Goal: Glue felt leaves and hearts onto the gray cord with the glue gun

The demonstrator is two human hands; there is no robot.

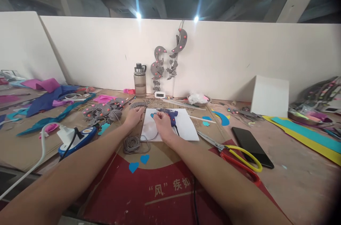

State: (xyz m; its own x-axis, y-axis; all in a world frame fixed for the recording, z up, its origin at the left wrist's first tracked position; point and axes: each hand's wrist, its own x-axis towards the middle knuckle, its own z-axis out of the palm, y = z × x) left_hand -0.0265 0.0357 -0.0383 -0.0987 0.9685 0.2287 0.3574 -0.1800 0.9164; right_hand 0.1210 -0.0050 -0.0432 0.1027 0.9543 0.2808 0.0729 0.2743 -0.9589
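Small blue piece (pixel 152 115) at the fingertips of the right hand (pixel 163 124), grip narrow on its edge

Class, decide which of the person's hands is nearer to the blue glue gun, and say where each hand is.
Right. The right hand is over the white board, close beside the glue gun; the left hand is farther off, by the board's left edge.

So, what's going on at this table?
A person's right hand pinches a small blue piece over a white board, beside a blue glue gun. The left hand is by the board's left edge; whether it holds anything is unclear. Two blue hearts lie nearer the person, by a coil of gray cord.
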